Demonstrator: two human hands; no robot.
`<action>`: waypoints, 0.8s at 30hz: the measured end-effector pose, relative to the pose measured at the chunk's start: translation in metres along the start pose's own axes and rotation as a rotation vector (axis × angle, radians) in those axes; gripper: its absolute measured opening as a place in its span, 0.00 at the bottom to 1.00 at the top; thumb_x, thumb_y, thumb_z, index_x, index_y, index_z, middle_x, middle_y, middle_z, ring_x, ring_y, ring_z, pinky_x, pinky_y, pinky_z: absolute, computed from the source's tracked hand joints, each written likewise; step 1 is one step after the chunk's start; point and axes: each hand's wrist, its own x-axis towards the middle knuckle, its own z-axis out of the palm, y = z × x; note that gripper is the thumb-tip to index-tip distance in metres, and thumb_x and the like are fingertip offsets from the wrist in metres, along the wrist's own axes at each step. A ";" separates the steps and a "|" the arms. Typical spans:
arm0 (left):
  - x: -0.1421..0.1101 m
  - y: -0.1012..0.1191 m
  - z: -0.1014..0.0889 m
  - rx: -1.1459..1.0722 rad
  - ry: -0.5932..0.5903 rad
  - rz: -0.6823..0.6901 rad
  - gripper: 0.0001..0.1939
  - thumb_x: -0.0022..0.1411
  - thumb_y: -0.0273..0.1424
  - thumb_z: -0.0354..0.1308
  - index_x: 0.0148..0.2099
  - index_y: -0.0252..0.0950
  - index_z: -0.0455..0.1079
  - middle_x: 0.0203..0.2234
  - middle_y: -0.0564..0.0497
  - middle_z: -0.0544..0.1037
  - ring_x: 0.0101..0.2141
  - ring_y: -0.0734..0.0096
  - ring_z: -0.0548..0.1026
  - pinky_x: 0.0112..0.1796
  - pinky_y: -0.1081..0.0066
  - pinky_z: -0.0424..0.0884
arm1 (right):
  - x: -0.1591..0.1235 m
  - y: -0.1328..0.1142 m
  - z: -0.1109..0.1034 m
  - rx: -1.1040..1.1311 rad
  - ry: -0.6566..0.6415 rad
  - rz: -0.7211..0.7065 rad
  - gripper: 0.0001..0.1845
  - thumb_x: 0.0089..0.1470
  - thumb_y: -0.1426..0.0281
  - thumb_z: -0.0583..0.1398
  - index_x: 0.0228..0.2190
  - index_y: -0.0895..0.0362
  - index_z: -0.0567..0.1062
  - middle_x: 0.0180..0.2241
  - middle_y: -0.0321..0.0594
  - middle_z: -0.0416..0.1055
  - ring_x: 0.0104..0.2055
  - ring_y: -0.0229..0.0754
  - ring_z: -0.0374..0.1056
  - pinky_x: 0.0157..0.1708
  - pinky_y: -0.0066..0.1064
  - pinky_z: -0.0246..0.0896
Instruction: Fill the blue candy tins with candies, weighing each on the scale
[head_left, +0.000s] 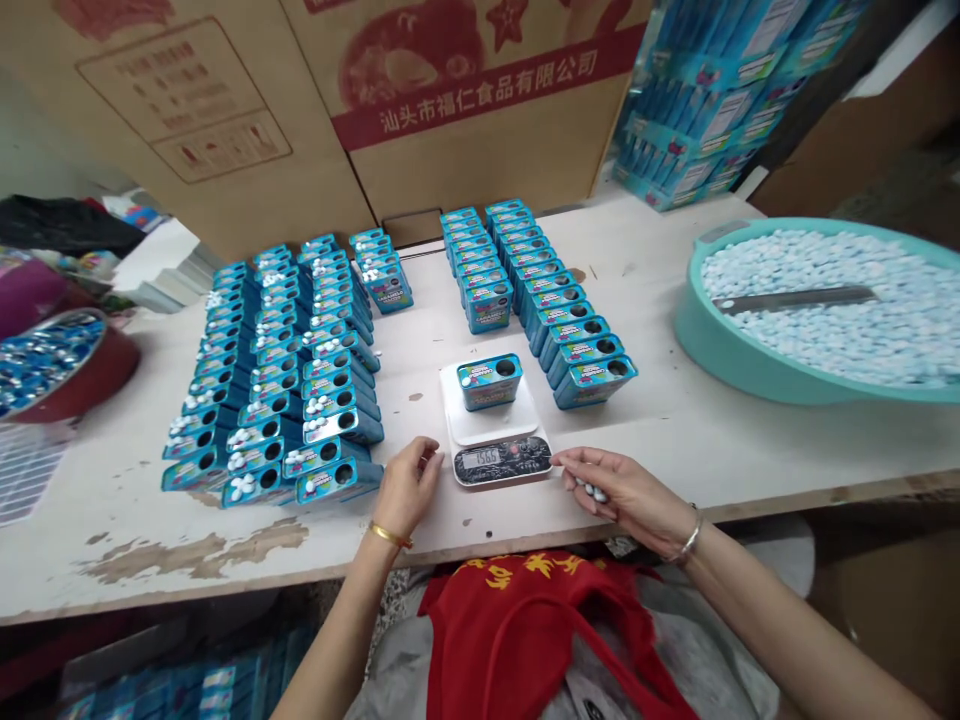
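Note:
A blue tin of mints [489, 382] stands on the white pad of a digital kitchen scale [495, 450], its lid opening facing up. My right hand [622, 495] is curled around several white mints [589, 490], with its fingertips at the right end of the scale's black panel. My left hand [409, 487] rests on the tabletop against the scale's left side and holds nothing. Rows of blue tins lie on both sides of the scale: the left block [285, 370] has white mints showing in some openings, and the right block [525, 290] stands in tight lines.
A teal basin [694, 320] heaped with white mints [832, 335] holds a metal scraper [795, 298] at the right. A red bowl [82, 385] sits at the left edge. Cardboard cartons [450, 100] and stacked blue packs [697, 110] stand behind the white table [150, 530].

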 end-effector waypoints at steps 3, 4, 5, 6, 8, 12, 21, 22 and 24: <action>-0.002 -0.005 0.003 -0.037 -0.005 -0.021 0.09 0.62 0.35 0.49 0.40 0.37 0.67 0.29 0.50 0.75 0.29 0.71 0.72 0.30 0.71 0.67 | 0.002 -0.002 0.002 -0.017 0.001 0.015 0.22 0.41 0.55 0.67 0.32 0.59 0.72 0.25 0.34 0.65 0.17 0.26 0.51 0.16 0.25 0.32; -0.001 -0.005 0.003 -0.047 0.000 -0.019 0.09 0.62 0.35 0.50 0.40 0.37 0.66 0.29 0.50 0.75 0.29 0.71 0.72 0.31 0.71 0.67 | 0.002 -0.003 0.003 -0.021 0.000 0.018 0.22 0.41 0.55 0.67 0.32 0.59 0.72 0.25 0.33 0.65 0.17 0.26 0.51 0.16 0.25 0.32; 0.001 -0.005 0.003 -0.054 0.009 -0.012 0.09 0.62 0.35 0.50 0.41 0.37 0.66 0.30 0.50 0.75 0.29 0.71 0.72 0.31 0.71 0.67 | 0.002 -0.003 0.003 -0.026 0.000 0.021 0.22 0.41 0.55 0.67 0.32 0.59 0.72 0.25 0.33 0.65 0.17 0.26 0.51 0.16 0.25 0.32; 0.003 -0.004 0.002 -0.060 0.024 0.000 0.08 0.62 0.34 0.50 0.41 0.37 0.66 0.30 0.50 0.75 0.29 0.72 0.72 0.31 0.72 0.67 | 0.002 -0.004 0.003 -0.031 0.000 0.022 0.22 0.41 0.55 0.66 0.32 0.59 0.73 0.25 0.33 0.65 0.17 0.26 0.50 0.16 0.25 0.31; 0.008 -0.001 -0.001 -0.077 0.070 0.043 0.08 0.62 0.33 0.51 0.41 0.37 0.66 0.29 0.51 0.74 0.28 0.74 0.70 0.30 0.73 0.66 | 0.004 -0.006 0.004 -0.038 0.001 0.015 0.22 0.41 0.55 0.66 0.32 0.59 0.73 0.24 0.33 0.65 0.17 0.26 0.50 0.16 0.25 0.30; 0.019 0.014 -0.010 -0.139 0.191 0.181 0.08 0.63 0.32 0.51 0.42 0.36 0.66 0.30 0.52 0.73 0.29 0.75 0.70 0.30 0.75 0.65 | 0.012 -0.010 0.008 -0.017 -0.001 -0.018 0.21 0.42 0.56 0.66 0.32 0.60 0.73 0.24 0.33 0.65 0.16 0.26 0.51 0.16 0.26 0.29; 0.040 0.057 0.033 0.188 -0.021 0.324 0.09 0.65 0.32 0.48 0.40 0.37 0.68 0.34 0.48 0.77 0.35 0.68 0.75 0.35 0.70 0.69 | 0.030 -0.003 0.016 0.152 0.040 -0.091 0.18 0.43 0.59 0.67 0.29 0.61 0.72 0.22 0.32 0.64 0.15 0.24 0.49 0.15 0.23 0.29; 0.043 0.061 0.039 0.265 -0.037 0.289 0.10 0.65 0.32 0.47 0.39 0.37 0.69 0.33 0.47 0.77 0.34 0.66 0.75 0.33 0.70 0.69 | 0.030 -0.001 0.016 0.176 0.038 -0.082 0.18 0.43 0.60 0.67 0.30 0.61 0.73 0.22 0.33 0.65 0.15 0.24 0.50 0.14 0.23 0.29; 0.048 0.067 0.046 0.366 -0.050 0.252 0.11 0.65 0.32 0.46 0.36 0.35 0.69 0.30 0.47 0.77 0.30 0.65 0.75 0.30 0.70 0.67 | 0.029 0.001 0.015 0.229 0.041 -0.059 0.18 0.43 0.61 0.67 0.32 0.61 0.74 0.22 0.33 0.65 0.15 0.24 0.50 0.14 0.22 0.30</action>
